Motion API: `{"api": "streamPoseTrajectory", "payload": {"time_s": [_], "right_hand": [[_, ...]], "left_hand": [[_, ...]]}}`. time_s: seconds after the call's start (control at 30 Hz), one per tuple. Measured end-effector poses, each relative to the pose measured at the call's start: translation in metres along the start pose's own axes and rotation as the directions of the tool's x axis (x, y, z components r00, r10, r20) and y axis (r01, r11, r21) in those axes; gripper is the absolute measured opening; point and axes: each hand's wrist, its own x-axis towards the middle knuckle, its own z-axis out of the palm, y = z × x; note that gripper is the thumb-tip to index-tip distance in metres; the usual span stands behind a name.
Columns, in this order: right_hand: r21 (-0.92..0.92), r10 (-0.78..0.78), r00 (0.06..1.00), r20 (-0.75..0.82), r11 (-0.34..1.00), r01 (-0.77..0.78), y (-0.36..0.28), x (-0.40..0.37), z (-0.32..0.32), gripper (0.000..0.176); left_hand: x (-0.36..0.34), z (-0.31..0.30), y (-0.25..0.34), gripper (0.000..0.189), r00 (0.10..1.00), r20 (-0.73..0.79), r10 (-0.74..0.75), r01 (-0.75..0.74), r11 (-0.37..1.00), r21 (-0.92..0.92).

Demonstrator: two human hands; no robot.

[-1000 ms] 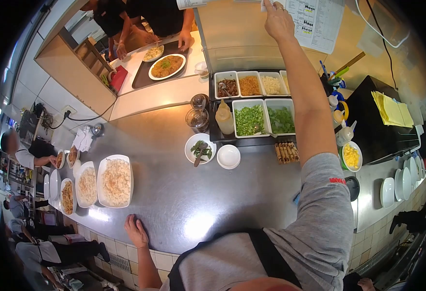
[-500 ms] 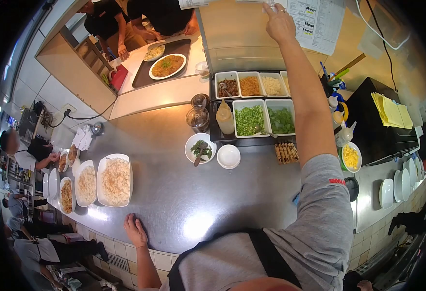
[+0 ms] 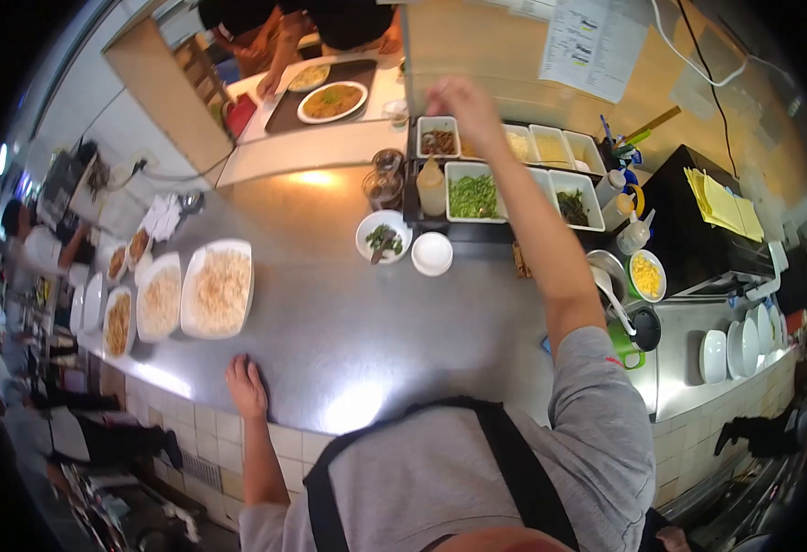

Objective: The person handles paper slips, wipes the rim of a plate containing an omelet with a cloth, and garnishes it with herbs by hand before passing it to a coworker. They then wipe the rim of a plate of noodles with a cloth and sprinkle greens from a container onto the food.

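My left hand (image 3: 247,386) rests at the front edge of the steel counter (image 3: 302,304), fingers loosely apart and holding nothing. Motion blurs my right hand (image 3: 461,106), raised at the back over the topping containers, near the one of brown chopped pieces (image 3: 437,141); its fingers are smeared. Beneath that arm sits a container of chopped green onion (image 3: 474,196), partly covered by it. A squeeze bottle (image 3: 431,190) stands to its left. In front are a white bowl of dark greens with a spoon (image 3: 385,237) and a small white bowl (image 3: 433,254).
Large dishes of rice (image 3: 219,290) and smaller filled dishes stand at the left. Beyond the pass, people stand by a tray (image 3: 283,116) bearing two dishes. Printed papers (image 3: 592,46) hang on the back wall. A bowl of yellow pieces (image 3: 647,275) and stacked white dishes (image 3: 714,357) are at the right.
My right hand has left the hanging slips of paper and come down and left over the topping containers. My left hand stays at the counter edge. The camera view has shifted.
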Motion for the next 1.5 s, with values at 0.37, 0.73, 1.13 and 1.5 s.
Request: {"api": "streamPoseTrajectory", "payload": {"time_s": [0.37,0.73,1.13,1.5], "right_hand": [[-0.262,-0.017,0.585,0.811,0.884,0.388,-0.02,-0.301,0.19,0.018],[-0.078,0.5,0.804,0.323,0.86,-0.504,-0.006,-0.345,0.246,0.031],[-0.313,0.478,0.873,-0.097,0.818,-0.483,0.014,-0.349,0.31,0.02],[0.068,0.728,0.441,0.525,0.48,-0.874,0.015,-0.302,0.394,0.051]], "left_hand": [[-0.007,-0.017,-0.005,0.02,0.979,-0.099,-0.179,0.157,0.969,-0.191],[0.073,0.018,-0.199,0.036,0.584,-0.31,-0.751,0.341,0.573,-0.746],[0.197,-0.004,-0.467,0.047,0.841,-0.002,-0.541,0.083,0.132,-0.988],[0.174,-0.079,-0.44,0.039,0.722,0.082,-0.687,0.089,-0.026,-0.996]]}}
